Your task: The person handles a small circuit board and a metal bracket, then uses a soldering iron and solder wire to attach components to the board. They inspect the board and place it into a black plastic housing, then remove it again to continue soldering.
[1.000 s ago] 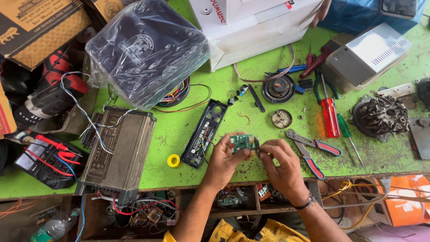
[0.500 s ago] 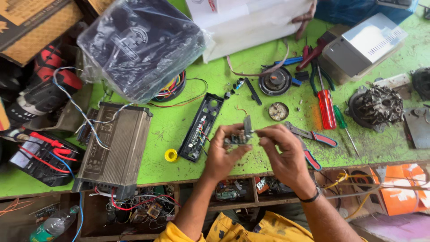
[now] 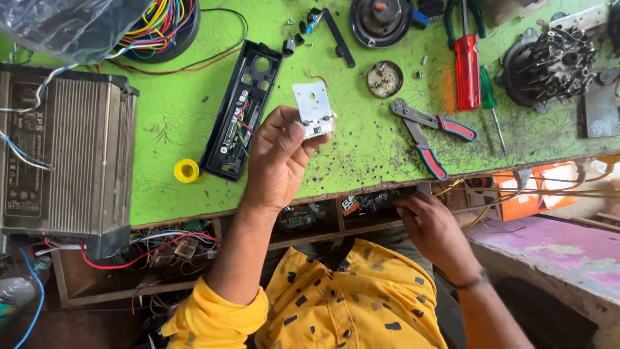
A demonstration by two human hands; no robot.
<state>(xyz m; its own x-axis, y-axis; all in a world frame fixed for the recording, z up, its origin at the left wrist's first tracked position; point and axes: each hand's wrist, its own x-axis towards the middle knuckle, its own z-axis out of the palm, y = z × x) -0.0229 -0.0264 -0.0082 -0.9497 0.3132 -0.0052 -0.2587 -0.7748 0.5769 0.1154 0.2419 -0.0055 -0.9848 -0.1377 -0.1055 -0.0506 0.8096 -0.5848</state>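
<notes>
Seen from above: left hand (image 3: 281,158) raised over the green bench (image 3: 361,142), fingers pinching a small white plate with a circuit board (image 3: 314,110) behind it, just right of an open black casing (image 3: 240,110). Right hand (image 3: 429,226) lowered under the bench edge, fingers reaching into a shelf of parts (image 3: 371,201); grip there impossible to tell. Red-handled pliers (image 3: 429,132) lying near.
</notes>
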